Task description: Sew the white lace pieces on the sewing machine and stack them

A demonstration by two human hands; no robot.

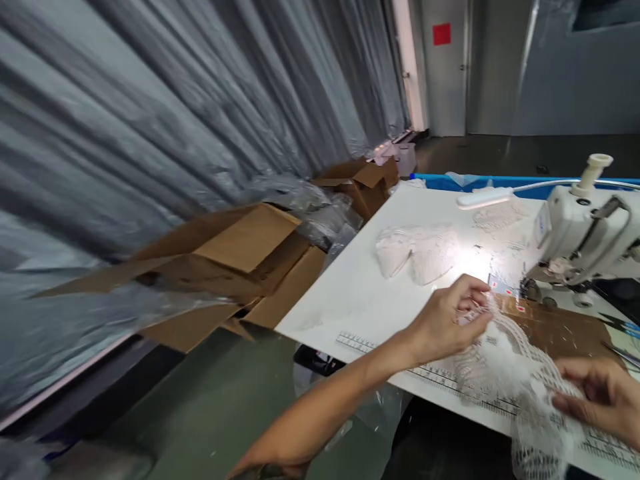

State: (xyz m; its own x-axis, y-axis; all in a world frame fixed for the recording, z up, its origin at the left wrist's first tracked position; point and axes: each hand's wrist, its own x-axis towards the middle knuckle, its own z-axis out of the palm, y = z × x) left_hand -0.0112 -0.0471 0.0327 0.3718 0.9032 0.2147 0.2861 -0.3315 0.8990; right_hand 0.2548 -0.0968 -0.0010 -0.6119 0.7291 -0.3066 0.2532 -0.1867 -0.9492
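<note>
White lace held in 2 hands at the table's near edge

Location: the lace lies over the near edge of the white table, partly covering the printed ruler scale, on the near side of the sewing machine. Its lower part hangs past the edge.

Grip: the left hand has thumb and fingers closed on the far end. The right hand pinches the side border between thumb and fingers.

Handling (judged): very light, limp and open-meshed; likely to snag or stretch if pulled by single threads. Recommended hold is the denser banded border, at 2 points well apart, with light tension.

Orientation: the long axis runs diagonally, from the far end at the left hand towards the wearer and to the right. The hanging end points downward; folds obscure the full outline.
</note>
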